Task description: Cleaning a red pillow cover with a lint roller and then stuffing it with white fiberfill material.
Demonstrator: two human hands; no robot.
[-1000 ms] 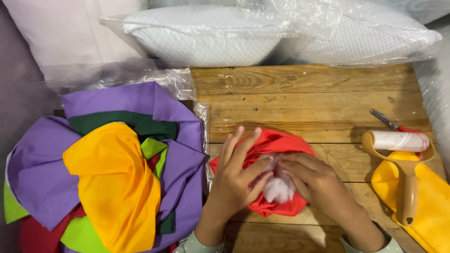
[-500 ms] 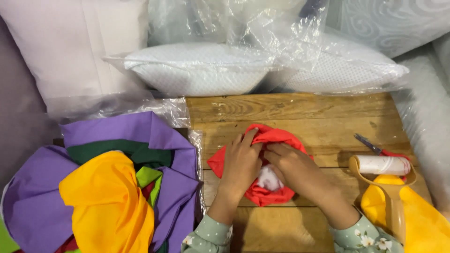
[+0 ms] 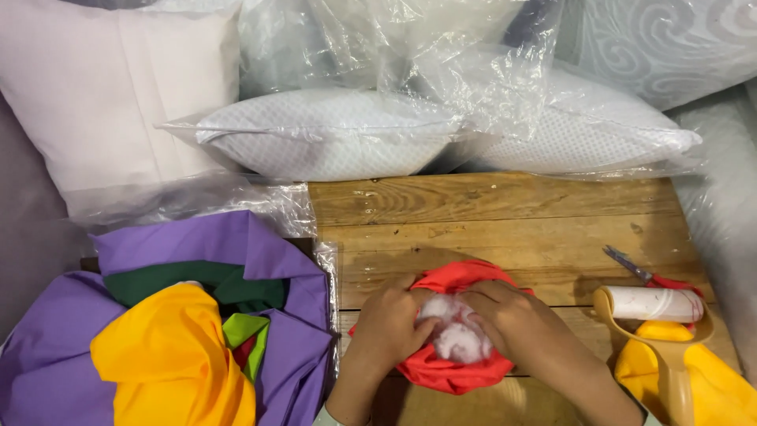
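Observation:
A red cloth (image 3: 453,371) lies bunched on the wooden table (image 3: 505,213), with a clump of white stuffing (image 3: 456,335) showing in its middle. My left hand (image 3: 390,327) grips the cloth's left side, fingers curled against the stuffing. My right hand (image 3: 509,323) holds the right side, its fingers pressed on the white fluff. Both hands close the red fabric around the stuffing.
A heap of purple, green and yellow fabric (image 3: 158,331) lies at the left. A lint roller (image 3: 658,312) rests on yellow cloth (image 3: 710,386) at the right, red-handled scissors (image 3: 643,272) behind it. Plastic-wrapped white pillows (image 3: 331,138) line the table's far edge.
The view has tilted up, showing more pillows. My hands pulled nearer with the red cloth, and more white stuffing shows between them than half a second ago.

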